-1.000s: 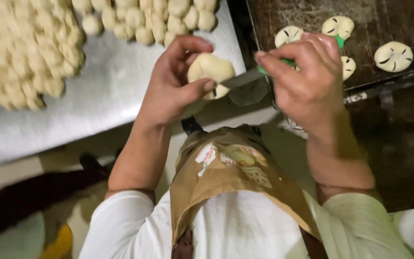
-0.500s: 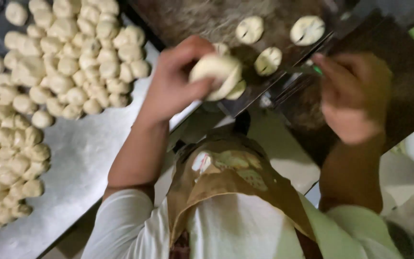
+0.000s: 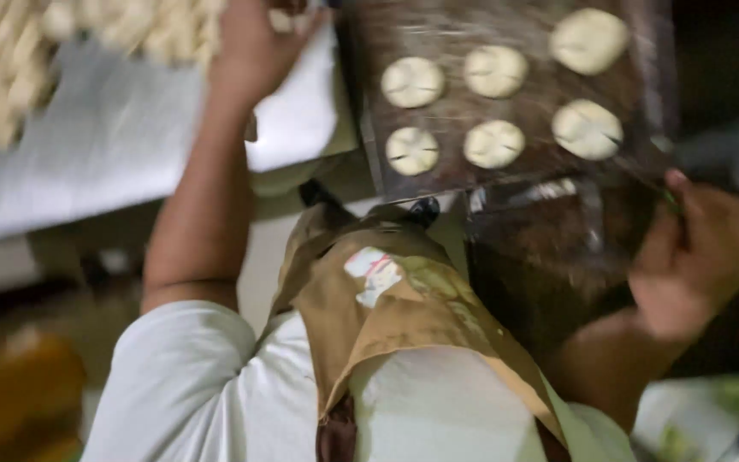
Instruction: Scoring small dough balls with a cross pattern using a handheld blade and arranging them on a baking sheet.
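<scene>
Your left hand (image 3: pixel 254 47) reached up to the heap of dough balls (image 3: pixel 87 26) on the white table (image 3: pixel 113 145), fingers curled at the near edge of the pile; blur hid whether they had closed on a piece. Your right hand (image 3: pixel 694 252) hung low beside the dark tray (image 3: pixel 643 94), fist closed round a thin green-handled tool (image 3: pixel 671 201), barely visible. Six scored dough rounds (image 3: pixel 493 144) lay on the tray in two rows, well apart from both hands. A tan apron (image 3: pixel 404 308) over a white shirt (image 3: pixel 190 385) filled the foreground.
</scene>
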